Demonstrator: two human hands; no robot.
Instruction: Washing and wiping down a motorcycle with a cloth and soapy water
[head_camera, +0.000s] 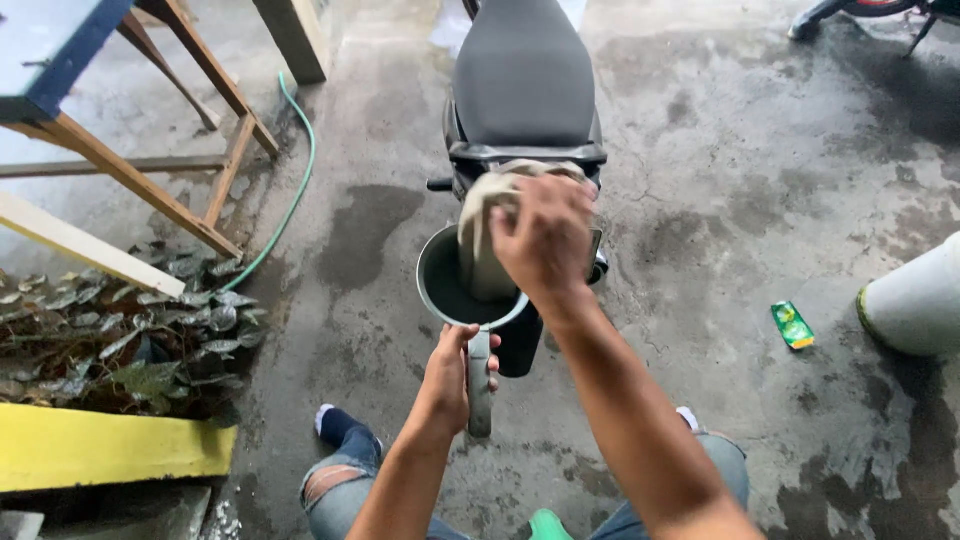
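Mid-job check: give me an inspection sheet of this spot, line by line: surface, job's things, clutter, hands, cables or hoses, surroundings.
Surface: concrete floor, patchy wet stains.
Job's things: grey dipper with long handle; beige cloth hanging into it.
Clutter: green packet on the floor.
Hands: left hand grips the dipper handle; right hand holds the cloth.
Cables: green hose along the floor.
Surroundings: motorbike ahead; wooden frame, leafy plants, yellow ledge; white container.
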